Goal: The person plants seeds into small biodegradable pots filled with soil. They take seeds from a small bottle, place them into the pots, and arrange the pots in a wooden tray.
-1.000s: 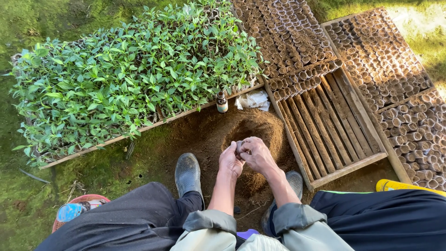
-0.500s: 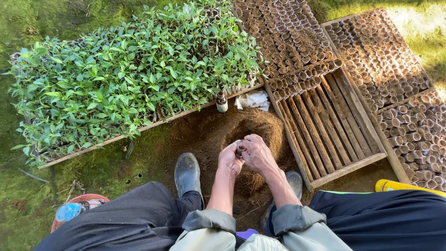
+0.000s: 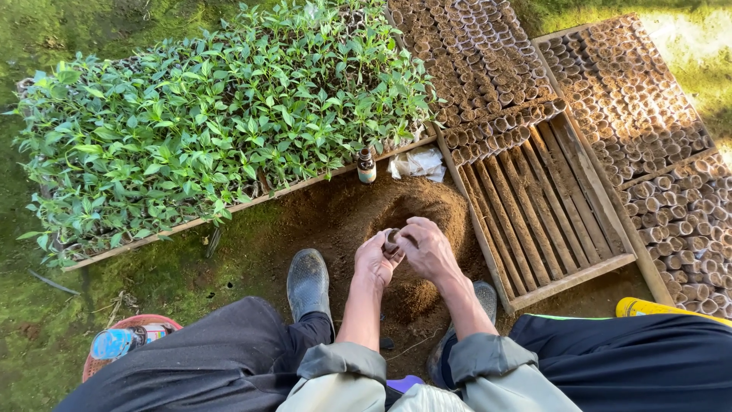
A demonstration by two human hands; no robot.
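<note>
Both hands have drifted a touch up and left since the earlier frame, staying cupped over the soil heap.

Left hand [image 3: 375, 259] has its fingers wrapped round a small seedling pot [image 3: 392, 239], right hand [image 3: 427, 249] pinching at its rim. Looks light, thin-walled and easy to crush, so I'd grip low around the sides. Forearms angle in from the knees, wrists bent down above the soil pile [image 3: 427, 210].
</note>
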